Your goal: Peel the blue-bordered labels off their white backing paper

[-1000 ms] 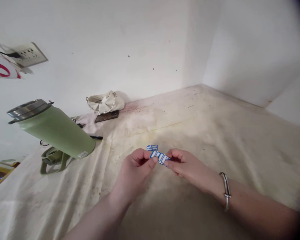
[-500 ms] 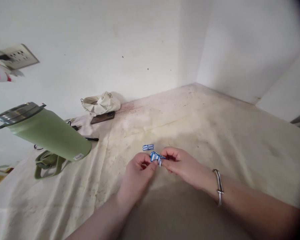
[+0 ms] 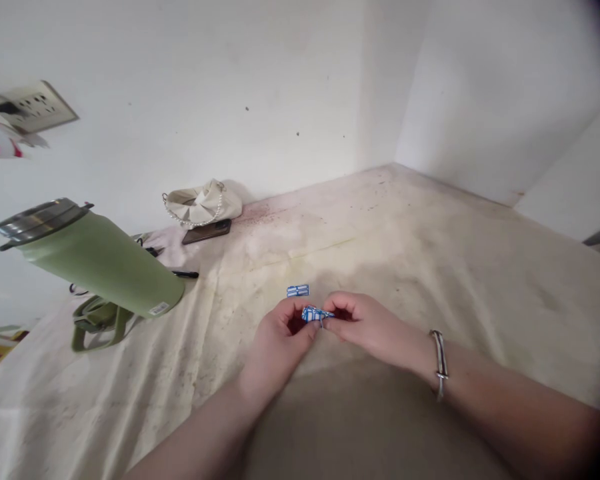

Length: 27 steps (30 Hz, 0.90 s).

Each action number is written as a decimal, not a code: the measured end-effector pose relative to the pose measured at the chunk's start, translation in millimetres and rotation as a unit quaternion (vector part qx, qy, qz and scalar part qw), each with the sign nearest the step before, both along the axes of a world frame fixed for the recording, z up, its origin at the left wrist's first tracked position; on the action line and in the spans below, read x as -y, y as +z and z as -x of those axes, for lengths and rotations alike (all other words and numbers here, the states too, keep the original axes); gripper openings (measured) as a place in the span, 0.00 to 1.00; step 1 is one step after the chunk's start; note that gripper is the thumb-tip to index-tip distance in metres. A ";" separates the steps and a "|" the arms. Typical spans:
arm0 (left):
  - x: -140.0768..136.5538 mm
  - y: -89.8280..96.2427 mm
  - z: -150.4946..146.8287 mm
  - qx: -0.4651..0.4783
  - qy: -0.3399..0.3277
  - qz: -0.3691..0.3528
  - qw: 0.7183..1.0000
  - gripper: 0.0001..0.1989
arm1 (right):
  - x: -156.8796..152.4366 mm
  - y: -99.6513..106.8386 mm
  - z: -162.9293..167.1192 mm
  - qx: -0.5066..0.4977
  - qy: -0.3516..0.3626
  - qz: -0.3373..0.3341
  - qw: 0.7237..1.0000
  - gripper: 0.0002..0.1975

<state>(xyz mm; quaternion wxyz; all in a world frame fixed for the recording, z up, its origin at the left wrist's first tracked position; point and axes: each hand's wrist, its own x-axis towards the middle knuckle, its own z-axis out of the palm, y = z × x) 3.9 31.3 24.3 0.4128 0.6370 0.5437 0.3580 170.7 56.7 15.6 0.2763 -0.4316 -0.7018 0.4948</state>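
Note:
Between my two hands is a small blue-and-white folded paper piece (image 3: pixel 316 313), too small for me to tell its exact kind. My left hand (image 3: pixel 283 337) pinches its left side with thumb and fingers. On the opposite side, my right hand (image 3: pixel 363 327) grips it, closed, a silver bracelet (image 3: pixel 439 365) round that wrist. A flat piece with the same blue-and-white pattern (image 3: pixel 298 291) lies on the cloth just beyond my left fingers, apart from both hands. My fingertips hide part of the held piece.
Left on the cream cloth (image 3: pixel 430 267) stands a green tumbler (image 3: pixel 105 263) with a metal lid, a green strap (image 3: pixel 100 323) beside it. Farther back are a cream pouch (image 3: pixel 203 205), a phone (image 3: pixel 207 231) and a black pen (image 3: pixel 186 274). A wall socket (image 3: pixel 43 110) is at upper left.
The held piece now looks flatter and more bunched between my fingers; its hanging lower part shows less. Both hands keep their grip nearly in place. The view has shifted slightly.

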 end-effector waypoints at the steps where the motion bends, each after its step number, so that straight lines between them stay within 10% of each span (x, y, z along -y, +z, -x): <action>1: -0.2 -0.1 0.6 -0.030 -0.007 -0.020 0.999 0.08 | -0.6 -0.8 -0.3 0.021 0.000 -0.020 1.000 0.04; 9: -5.8 -4.8 7.4 -0.307 -0.055 -0.169 0.935 0.03 | 0.9 -4.3 -3.4 0.120 0.011 -0.126 0.985 0.12; 13: -9.2 -7.6 9.3 -0.327 -0.063 -0.167 0.928 0.04 | 1.2 -5.8 -4.4 0.155 0.007 -0.129 0.979 0.22; 27: -7.0 -5.1 5.9 -0.368 -0.037 -0.124 0.921 0.03 | -1.1 -10.8 -1.4 0.194 0.002 -0.173 0.966 0.08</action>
